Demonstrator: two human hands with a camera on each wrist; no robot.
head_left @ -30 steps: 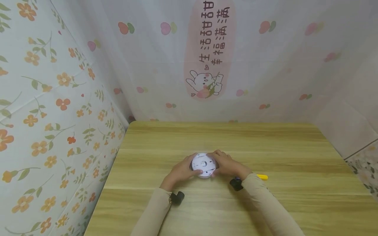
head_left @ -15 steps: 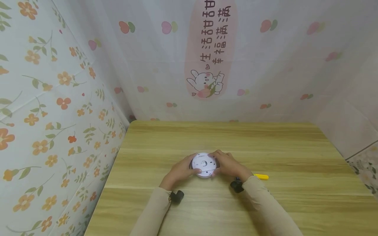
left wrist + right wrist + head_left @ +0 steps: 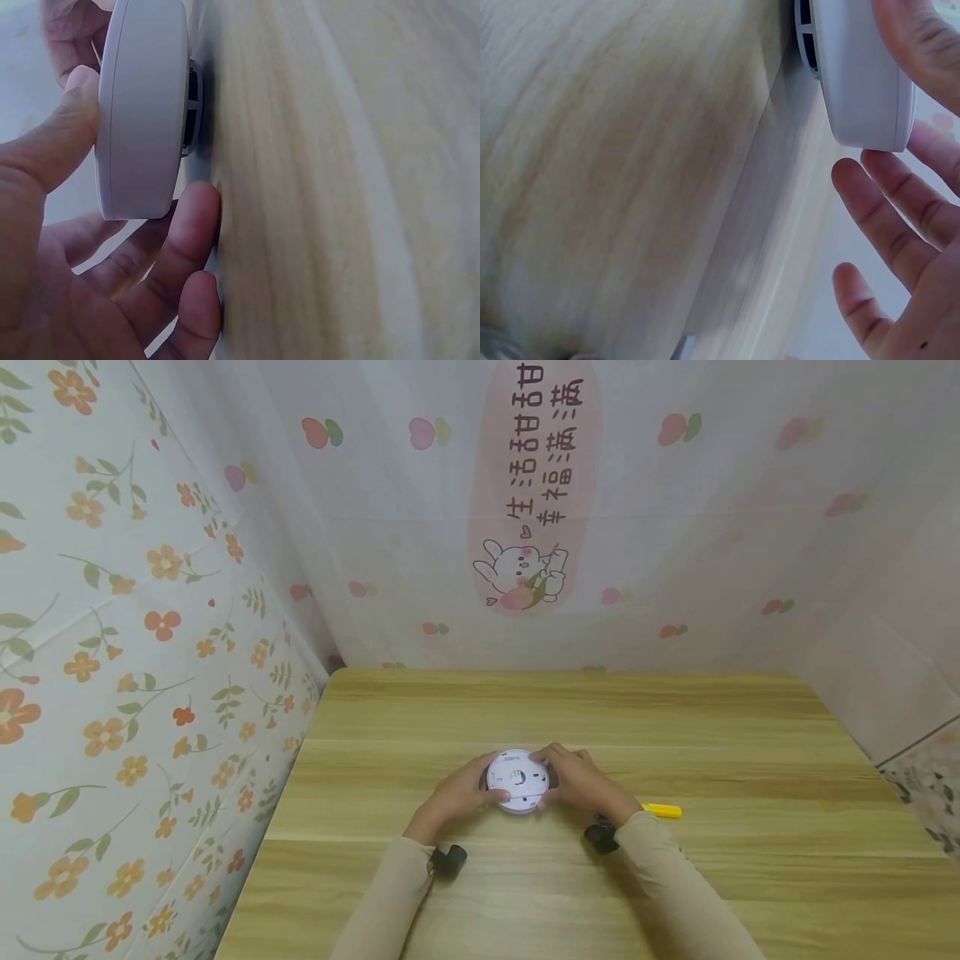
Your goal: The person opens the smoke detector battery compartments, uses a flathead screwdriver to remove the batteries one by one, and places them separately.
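A round white smoke detector [image 3: 517, 781] is held between both hands just above the wooden table, its flat marked plate facing up. On its left side, my left hand [image 3: 461, 792] grips the rim, thumb on the upper face and fingers beneath and beside the wall. My right hand [image 3: 576, 779] grips the opposite side, thumb over the edge and some fingertips at the side wall. In the left wrist view, a dark vented part of the smoke detector [image 3: 142, 112] points down to the table. The right wrist view shows the same white body [image 3: 862, 75] cut off by the frame.
A yellow handle [image 3: 663, 810] lies on the table [image 3: 420, 710] right of the right wrist, partly hidden by the sleeve. Black wrist cameras sit on both wrists. A printed curtain [image 3: 375, 543] stands behind the table's far edge, and a floral cloth [image 3: 135, 652] hangs at left.
Over the last second the smoke detector's top plate has turned slightly clockwise between the hands. Both hands keep their grip and have barely shifted.
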